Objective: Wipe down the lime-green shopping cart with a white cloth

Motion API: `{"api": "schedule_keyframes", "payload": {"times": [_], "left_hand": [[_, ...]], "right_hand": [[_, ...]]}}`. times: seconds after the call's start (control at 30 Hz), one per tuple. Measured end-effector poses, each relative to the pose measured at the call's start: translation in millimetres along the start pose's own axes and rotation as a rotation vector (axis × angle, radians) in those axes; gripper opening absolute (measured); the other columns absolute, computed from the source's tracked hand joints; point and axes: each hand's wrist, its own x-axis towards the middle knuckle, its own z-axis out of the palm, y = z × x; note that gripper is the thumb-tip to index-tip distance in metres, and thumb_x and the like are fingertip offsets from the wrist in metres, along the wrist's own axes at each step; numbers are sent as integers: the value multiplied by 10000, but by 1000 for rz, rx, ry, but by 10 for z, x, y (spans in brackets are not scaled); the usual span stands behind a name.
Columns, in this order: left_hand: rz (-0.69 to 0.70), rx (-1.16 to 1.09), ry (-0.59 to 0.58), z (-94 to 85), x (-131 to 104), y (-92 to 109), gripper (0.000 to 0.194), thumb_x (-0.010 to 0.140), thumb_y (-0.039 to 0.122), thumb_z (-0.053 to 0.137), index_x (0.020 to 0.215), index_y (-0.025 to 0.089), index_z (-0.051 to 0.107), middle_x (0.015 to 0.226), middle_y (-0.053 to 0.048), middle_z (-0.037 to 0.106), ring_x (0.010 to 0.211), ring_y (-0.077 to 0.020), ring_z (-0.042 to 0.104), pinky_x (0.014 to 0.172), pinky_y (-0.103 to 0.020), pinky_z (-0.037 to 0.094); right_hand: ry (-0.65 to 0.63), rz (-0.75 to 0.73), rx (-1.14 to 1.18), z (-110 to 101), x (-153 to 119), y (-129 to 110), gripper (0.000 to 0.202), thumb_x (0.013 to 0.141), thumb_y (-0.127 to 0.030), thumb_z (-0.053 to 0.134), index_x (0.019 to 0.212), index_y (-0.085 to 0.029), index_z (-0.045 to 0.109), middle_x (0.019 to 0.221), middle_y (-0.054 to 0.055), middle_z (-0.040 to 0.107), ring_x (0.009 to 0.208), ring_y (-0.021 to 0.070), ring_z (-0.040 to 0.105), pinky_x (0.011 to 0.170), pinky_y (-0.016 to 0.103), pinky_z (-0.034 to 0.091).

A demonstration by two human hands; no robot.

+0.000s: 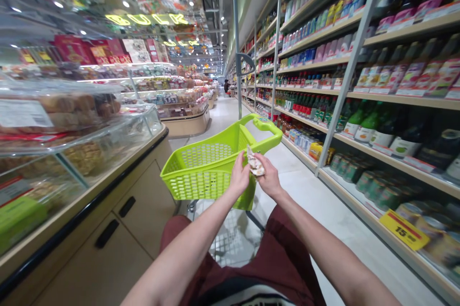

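Observation:
A small crumpled white and brown piece (256,164), perhaps paper or a wrapper, is held between my two hands at the centre of the head view. My left hand (239,174) has its fingers closed at the left edge of this piece. From the right, my right hand (269,176) grips it with thumb and fingers. Just beyond my hands stands a bright green shopping cart (201,172) with a perforated basket. Its looped handle (269,142) is at the upper right of the hands. No goods show inside the visible part of the basket.
Shelves (327,129) of bottles and cans line the right side. A display counter (143,200) with packaged food and glass panels runs along the left. Past the cart, a pale floor aisle (224,105) leads to a distant person (226,86).

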Motion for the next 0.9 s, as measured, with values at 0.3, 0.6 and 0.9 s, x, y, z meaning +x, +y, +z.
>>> {"api": "schedule_keyframes", "payload": {"times": [0.3,0.6,0.9], "left_hand": [[-266,-257,-20,-95,76,111,168,553,177,637,719,150,627,687,-12,646,748,-183,589,703,-292,454],[-459,-978,-50,139,-146,212,217,536,224,662,723,132,605,622,2,623,602,-111,557,638,-229,420],[-608,-935,66,-57,-106,65,194,587,18,539,721,158,554,637,22,614,525,-70,555,560,-205,455]], "right_hand": [[128,262,46,-219,301,-127,325,620,-131,443,930,-180,523,823,27,618,753,182,590,717,306,481],[-89,120,-280,208,81,-273,545,674,-89,436,1218,-120,452,1320,149,406,1256,271,303,1021,474,265],[192,355,192,-8,49,-143,519,744,-296,491,1239,-150,441,1293,110,455,1197,232,409,1006,418,324]]}}
